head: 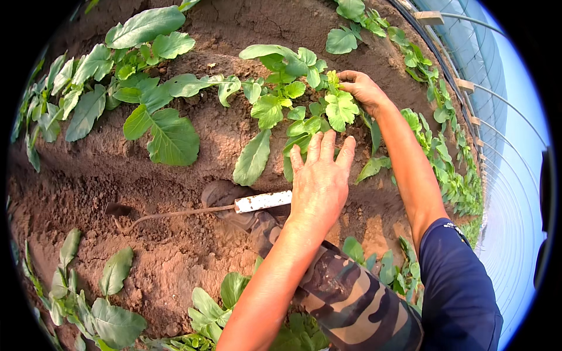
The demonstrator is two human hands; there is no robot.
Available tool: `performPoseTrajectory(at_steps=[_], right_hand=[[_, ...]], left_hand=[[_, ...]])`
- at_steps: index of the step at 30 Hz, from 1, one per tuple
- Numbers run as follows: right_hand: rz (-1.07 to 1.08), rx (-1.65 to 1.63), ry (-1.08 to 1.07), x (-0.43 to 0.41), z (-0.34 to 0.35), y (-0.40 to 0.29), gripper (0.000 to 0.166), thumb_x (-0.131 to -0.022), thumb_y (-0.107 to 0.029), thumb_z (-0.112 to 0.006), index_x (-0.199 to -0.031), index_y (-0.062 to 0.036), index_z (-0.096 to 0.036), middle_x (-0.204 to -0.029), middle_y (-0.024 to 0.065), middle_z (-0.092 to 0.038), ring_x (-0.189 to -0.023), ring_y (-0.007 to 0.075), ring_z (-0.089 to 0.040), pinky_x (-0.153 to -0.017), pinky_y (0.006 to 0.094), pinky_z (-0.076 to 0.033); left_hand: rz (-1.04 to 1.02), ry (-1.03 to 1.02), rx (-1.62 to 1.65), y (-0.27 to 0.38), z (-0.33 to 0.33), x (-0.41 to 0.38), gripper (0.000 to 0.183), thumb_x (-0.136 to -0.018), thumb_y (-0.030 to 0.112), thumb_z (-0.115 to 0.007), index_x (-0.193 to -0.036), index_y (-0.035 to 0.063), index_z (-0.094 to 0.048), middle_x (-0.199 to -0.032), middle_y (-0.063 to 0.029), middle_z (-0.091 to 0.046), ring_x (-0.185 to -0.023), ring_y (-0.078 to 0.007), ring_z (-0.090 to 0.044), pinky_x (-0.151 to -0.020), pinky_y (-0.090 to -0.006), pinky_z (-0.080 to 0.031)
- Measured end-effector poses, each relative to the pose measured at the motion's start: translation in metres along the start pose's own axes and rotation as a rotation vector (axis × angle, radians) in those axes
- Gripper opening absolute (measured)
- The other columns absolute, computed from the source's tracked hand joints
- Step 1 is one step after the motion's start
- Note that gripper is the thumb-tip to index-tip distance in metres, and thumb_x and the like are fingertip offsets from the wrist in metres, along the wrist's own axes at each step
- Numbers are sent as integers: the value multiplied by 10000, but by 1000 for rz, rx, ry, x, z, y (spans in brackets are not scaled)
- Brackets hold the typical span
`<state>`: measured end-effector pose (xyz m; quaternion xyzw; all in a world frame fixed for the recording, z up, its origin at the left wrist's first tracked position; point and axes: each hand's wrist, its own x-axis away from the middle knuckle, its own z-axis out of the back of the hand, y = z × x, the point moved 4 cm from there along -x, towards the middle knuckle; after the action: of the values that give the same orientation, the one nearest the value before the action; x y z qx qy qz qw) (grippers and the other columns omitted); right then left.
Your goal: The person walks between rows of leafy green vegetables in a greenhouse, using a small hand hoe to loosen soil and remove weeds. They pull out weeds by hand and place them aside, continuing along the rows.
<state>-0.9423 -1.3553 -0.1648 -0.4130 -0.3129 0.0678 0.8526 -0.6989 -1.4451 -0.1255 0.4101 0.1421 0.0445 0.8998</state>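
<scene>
My left hand is palm down at the near side of a leafy green plant, its fingers spread and touching the lower leaves. A small hand hoe with a worn white handle runs in under my left palm, which hides the handle's end; the thumb is hidden too. The hoe's thin rusty neck points left to a small dark blade over the furrow. At the plant's far right side is my right hand, fingers bent against the leaves. Foliage hides part of its fingertips, so I cannot tell whether it grips anything.
My boot stands in the furrow beneath the hoe, below a camouflage trouser leg. Similar plants grow along the ridge to the left and nearer me. A plastic-covered tunnel wall with curved hoops bounds the right side.
</scene>
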Motion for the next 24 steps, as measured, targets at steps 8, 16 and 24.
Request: performPoseTrajectory(at_steps=[8, 16, 24], right_hand=[[-61, -147, -204, 2, -4, 13, 391, -815, -146, -633, -1142, 46, -533, -1024, 95, -625, -860, 138, -621, -770, 282, -517], [28, -112, -190, 15, -14, -8, 362, -795, -103, -644, -1126, 12, -558, -1007, 83, -629, -860, 126, -613, -771, 269, -507], [-8, -154, -211, 15, -9, 0, 358, -765, -20, -608, -1118, 13, -560, -974, 84, -635, -834, 131, -623, -757, 279, -514]], left_hand=[[59, 75, 133, 4, 10, -8, 512, -776, 19, -507, -1281, 89, -455, -1277, -216, -439, -1196, -357, -423, -957, -509, -334], [174, 28, 244, -11, 8, -29, 620, -700, 62, -672, -1277, 59, -444, -1274, -177, -461, -1190, -361, -421, -947, -470, -364], [114, 22, 215, 1, -4, -18, 518, -723, 33, -606, -1223, 4, -474, -1251, -156, -484, -1202, -338, -415, -971, -469, -326]])
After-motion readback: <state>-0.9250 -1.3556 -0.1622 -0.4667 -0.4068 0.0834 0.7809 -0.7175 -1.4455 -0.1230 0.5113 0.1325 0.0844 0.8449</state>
